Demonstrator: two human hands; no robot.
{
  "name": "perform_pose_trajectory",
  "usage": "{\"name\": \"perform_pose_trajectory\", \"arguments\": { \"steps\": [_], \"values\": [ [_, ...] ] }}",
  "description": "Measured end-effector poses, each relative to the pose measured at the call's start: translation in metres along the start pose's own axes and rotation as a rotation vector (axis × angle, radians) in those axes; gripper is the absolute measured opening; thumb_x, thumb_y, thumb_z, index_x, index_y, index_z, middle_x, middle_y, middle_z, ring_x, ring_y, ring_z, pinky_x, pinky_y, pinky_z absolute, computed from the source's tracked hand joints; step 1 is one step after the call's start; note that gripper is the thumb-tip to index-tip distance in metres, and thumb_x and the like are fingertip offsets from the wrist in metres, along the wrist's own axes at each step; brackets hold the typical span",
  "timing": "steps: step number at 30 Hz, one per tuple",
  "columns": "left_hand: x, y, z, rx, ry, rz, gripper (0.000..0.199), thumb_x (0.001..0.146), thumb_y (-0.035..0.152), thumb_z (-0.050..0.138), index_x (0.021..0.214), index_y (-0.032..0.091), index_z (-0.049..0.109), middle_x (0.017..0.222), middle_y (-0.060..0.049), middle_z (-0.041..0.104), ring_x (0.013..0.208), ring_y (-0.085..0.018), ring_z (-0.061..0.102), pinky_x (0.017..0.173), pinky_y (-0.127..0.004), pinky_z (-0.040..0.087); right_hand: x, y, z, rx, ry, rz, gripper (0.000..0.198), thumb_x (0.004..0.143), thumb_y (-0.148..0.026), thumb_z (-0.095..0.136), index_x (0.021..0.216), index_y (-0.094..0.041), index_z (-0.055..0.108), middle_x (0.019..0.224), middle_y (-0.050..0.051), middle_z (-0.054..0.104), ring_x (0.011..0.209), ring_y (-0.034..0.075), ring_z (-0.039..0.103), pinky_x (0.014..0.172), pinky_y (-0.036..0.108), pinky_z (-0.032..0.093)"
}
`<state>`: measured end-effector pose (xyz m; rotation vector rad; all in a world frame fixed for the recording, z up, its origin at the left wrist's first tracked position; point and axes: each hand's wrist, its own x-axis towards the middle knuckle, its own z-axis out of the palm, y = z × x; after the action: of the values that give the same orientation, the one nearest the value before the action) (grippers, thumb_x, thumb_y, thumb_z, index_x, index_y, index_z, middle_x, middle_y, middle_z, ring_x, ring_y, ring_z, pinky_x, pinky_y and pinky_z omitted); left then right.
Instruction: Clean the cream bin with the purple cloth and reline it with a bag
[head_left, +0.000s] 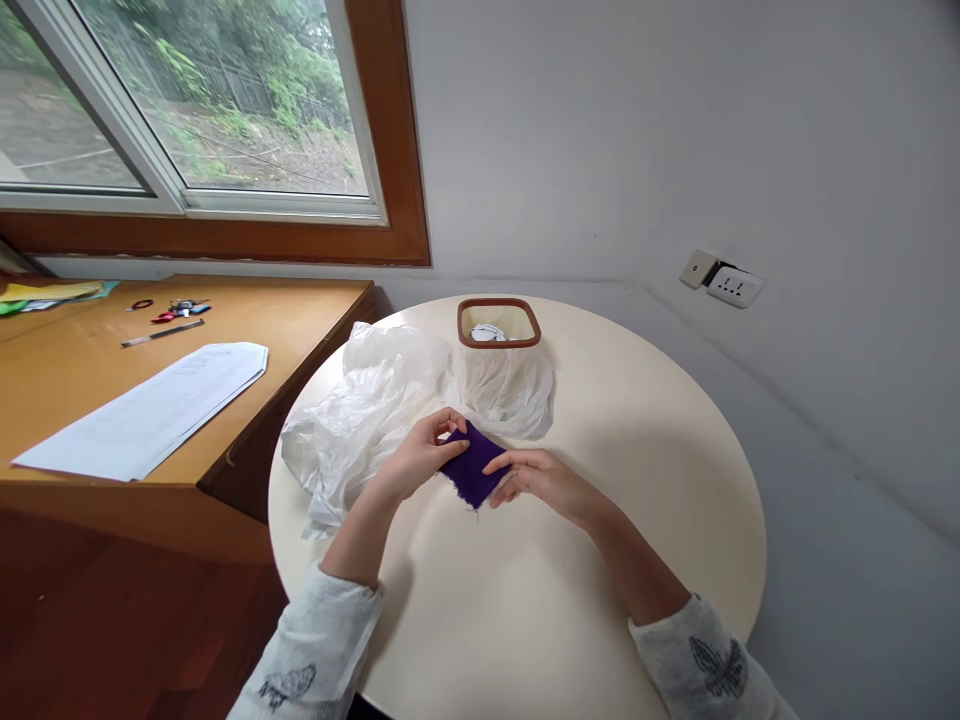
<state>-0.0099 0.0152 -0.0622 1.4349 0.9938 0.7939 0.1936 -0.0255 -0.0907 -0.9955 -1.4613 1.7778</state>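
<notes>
A small purple piece of cloth [474, 468] with frayed edges is held up between my two hands above the round table. My left hand [421, 452] pinches its upper left corner, thumb in front. On the other side, my right hand [541, 480] grips the right edge between thumb and fingers. Just beyond the cloth lies a crumpled white plastic bag [375, 400], to the left. Behind the hands stands a small bin [499, 303] with a brown rim, white crumpled stuff inside and a translucent bag [517, 395] around its base.
The round cream table [660, 540] stands against the wall. On the left, a wooden desk [300, 310] holds folded white paper [157, 410], a pen [163, 333] and keys [182, 310]. A wall socket [735, 286] is at the right.
</notes>
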Motion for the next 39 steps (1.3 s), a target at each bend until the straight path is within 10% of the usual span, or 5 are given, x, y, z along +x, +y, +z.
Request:
{"name": "perform_pose_trajectory", "arguments": {
  "steps": [16, 25, 33, 39],
  "values": [
    [0.008, -0.031, -0.008, 0.456, 0.383, 0.081, 0.017, 0.062, 0.011, 0.054, 0.074, 0.023, 0.053, 0.071, 0.000, 0.055, 0.059, -0.015, 0.044, 0.054, -0.024, 0.029, 0.001, 0.001, 0.012, 0.086, 0.078, 0.163, 0.042, 0.079, -0.023, 0.052, 0.121, -0.019, 0.049, 0.083, 0.003, 0.063, 0.071, 0.017, 0.068, 0.075, 0.035, 0.051],
    [0.001, -0.019, 0.006, 0.775, 0.588, 0.287, 0.012, 0.075, 0.021, 0.054, 0.087, 0.022, 0.055, 0.102, -0.008, 0.048, 0.090, -0.024, 0.049, 0.070, -0.031, 0.038, 0.010, 0.008, 0.004, -0.001, 0.250, 0.030, 0.022, 0.075, -0.029, 0.058, 0.093, -0.016, 0.059, 0.068, -0.001, 0.060, 0.057, 0.012, 0.062, 0.057, 0.025, 0.045],
    [-0.012, -0.019, 0.044, 0.732, 0.377, 0.569, 0.009, 0.081, 0.019, 0.047, 0.079, 0.021, 0.055, 0.092, -0.009, 0.052, 0.087, -0.021, 0.051, 0.079, -0.033, 0.041, 0.002, 0.020, -0.002, -0.456, 0.661, -0.277, 0.028, 0.075, -0.035, 0.059, 0.058, -0.021, 0.042, 0.053, -0.004, 0.044, 0.050, 0.011, 0.041, 0.050, 0.025, 0.033],
    [-0.046, -0.042, 0.059, 0.829, 0.089, 0.737, 0.011, 0.083, 0.012, 0.045, 0.081, 0.019, 0.053, 0.096, -0.011, 0.055, 0.091, -0.021, 0.053, 0.077, -0.033, 0.044, -0.035, 0.039, -0.001, -0.926, 0.643, -0.398, 0.020, 0.075, -0.019, 0.054, 0.062, -0.021, 0.039, 0.065, -0.001, 0.049, 0.068, 0.016, 0.048, 0.066, 0.030, 0.039]
  ]
}}
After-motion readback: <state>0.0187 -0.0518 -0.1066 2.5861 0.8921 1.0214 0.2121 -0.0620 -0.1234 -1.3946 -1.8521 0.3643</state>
